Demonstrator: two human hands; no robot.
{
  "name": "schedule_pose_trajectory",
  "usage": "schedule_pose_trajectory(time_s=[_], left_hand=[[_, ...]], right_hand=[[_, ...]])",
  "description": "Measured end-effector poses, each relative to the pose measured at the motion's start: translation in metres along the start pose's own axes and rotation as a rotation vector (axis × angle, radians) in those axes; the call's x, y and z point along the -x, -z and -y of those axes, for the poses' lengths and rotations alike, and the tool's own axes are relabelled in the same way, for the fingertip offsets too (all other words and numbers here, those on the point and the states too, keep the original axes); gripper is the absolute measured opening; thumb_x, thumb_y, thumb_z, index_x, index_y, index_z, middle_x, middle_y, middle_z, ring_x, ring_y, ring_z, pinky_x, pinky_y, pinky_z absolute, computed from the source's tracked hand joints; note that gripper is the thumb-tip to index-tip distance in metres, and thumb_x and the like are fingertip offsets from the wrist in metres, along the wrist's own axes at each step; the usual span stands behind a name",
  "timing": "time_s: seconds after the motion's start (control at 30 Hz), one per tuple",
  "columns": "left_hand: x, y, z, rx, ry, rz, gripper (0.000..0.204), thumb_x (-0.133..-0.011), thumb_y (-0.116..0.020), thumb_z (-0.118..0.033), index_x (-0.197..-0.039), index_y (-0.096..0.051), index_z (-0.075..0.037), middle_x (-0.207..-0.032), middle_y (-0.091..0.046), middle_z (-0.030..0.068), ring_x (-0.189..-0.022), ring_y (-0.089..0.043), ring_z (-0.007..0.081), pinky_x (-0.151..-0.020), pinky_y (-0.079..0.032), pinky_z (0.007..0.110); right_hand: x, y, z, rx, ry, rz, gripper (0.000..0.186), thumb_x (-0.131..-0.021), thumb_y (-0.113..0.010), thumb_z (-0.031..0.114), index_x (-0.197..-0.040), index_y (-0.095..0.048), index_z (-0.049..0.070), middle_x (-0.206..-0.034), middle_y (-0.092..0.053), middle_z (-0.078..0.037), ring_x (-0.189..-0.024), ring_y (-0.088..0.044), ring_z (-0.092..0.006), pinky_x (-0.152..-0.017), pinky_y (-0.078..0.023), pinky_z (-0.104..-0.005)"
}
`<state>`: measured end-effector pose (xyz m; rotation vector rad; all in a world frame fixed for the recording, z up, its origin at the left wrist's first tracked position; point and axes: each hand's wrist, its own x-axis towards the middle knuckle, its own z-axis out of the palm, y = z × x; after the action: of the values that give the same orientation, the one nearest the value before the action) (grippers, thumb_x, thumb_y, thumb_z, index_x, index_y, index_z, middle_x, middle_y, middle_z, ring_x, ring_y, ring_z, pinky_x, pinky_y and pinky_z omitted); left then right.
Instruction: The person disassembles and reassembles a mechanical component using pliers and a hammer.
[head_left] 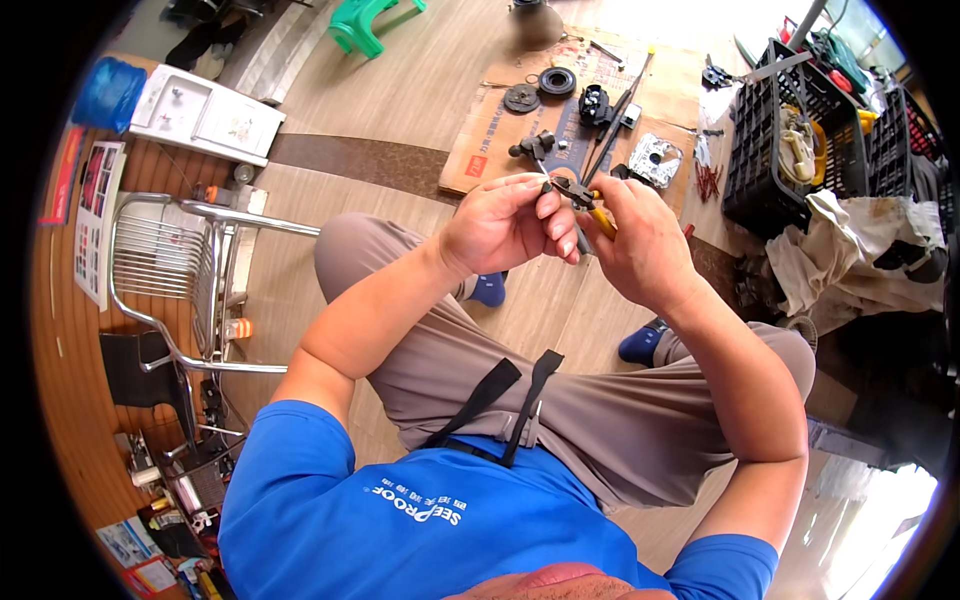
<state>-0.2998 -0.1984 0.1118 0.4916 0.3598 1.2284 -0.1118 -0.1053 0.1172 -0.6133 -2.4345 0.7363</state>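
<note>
My right hand (pixel 648 238) is closed around pliers (pixel 572 190) with dark jaws and yellow handles. Their jaws point left, toward the fingertips of my left hand (pixel 505 222). Thumb and forefinger of that hand are pinched together on something small and thin at the jaws, too small to name. Just beyond the fingers is a dark metal part (pixel 534 148) with a knobbed shape. Both hands are held up over the floor, between my knees and the near edge of a flattened cardboard sheet (pixel 470 150).
On the cardboard lie a black ring (pixel 557 82), a grey disc (pixel 521 98), a black housing (pixel 594 105), a silver plate (pixel 656 160) and long thin tools. Black crates (pixel 760 150) of cables stand at right, beside a crumpled cloth (pixel 840 250). At left is a metal chair (pixel 165 265).
</note>
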Motion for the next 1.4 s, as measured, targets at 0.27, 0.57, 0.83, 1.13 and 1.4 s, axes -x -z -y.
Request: schedule_pose_trajectory(time_s=[0.27, 0.57, 0.83, 1.13, 1.4], left_hand=[[0.001, 0.002, 0.0, -0.15, -0.051, -0.138, 0.033, -0.104, -0.036, -0.028, -0.096, -0.056, -0.004, -0.091, -0.062, 0.0117, -0.09, -0.063, 0.0279, -0.088, -0.05, 0.048], [0.002, 0.009, 0.0, -0.324, -0.183, -0.201, 0.025, -0.103, -0.043, -0.024, -0.105, -0.057, -0.003, -0.095, -0.064, 0.0087, -0.089, -0.065, 0.0219, -0.086, -0.054, 0.039], [-0.001, 0.007, 0.001, -0.33, -0.132, -0.214, 0.028, -0.104, -0.041, -0.027, -0.101, -0.056, -0.003, -0.093, -0.06, 0.0072, -0.088, -0.063, 0.0207, -0.086, -0.053, 0.038], [-0.003, 0.009, 0.0, -0.284, -0.121, -0.212, 0.033, -0.104, -0.038, -0.03, -0.098, -0.055, -0.003, -0.086, -0.056, 0.0092, -0.087, -0.06, 0.0249, -0.086, -0.051, 0.045], [-0.003, 0.012, -0.002, -0.198, -0.094, -0.232, 0.033, -0.104, -0.039, -0.031, -0.097, -0.054, -0.003, -0.085, -0.056, 0.0101, -0.085, -0.06, 0.0262, -0.084, -0.052, 0.046]], right_hand=[[0.0, -0.002, 0.004, 0.012, -0.09, 0.026, 0.039, -0.084, -0.067, 0.022, -0.115, -0.057, 0.002, -0.091, -0.06, -0.019, -0.086, -0.06, -0.035, -0.077, -0.048, -0.0429], [-0.003, 0.003, 0.014, 0.033, -0.184, 0.089, 0.037, -0.085, -0.067, 0.026, -0.112, -0.056, 0.003, -0.091, -0.061, -0.018, -0.086, -0.061, -0.0345, -0.077, -0.049, -0.0432], [-0.001, 0.0, -0.003, -0.227, -0.163, 0.076, 0.038, -0.086, -0.065, 0.02, -0.117, -0.055, 0.001, -0.098, -0.061, -0.022, -0.097, -0.058, -0.0378, -0.086, -0.046, -0.043], [-0.003, 0.007, -0.004, -0.182, -0.163, 0.071, 0.037, -0.084, -0.066, 0.019, -0.116, -0.055, 0.002, -0.103, -0.061, -0.022, -0.101, -0.057, -0.038, -0.09, -0.045, -0.0432], [-0.002, 0.007, -0.004, -0.082, -0.135, 0.048, 0.036, -0.084, -0.066, 0.02, -0.114, -0.056, 0.003, -0.101, -0.06, -0.02, -0.099, -0.057, -0.0368, -0.089, -0.045, -0.043]])
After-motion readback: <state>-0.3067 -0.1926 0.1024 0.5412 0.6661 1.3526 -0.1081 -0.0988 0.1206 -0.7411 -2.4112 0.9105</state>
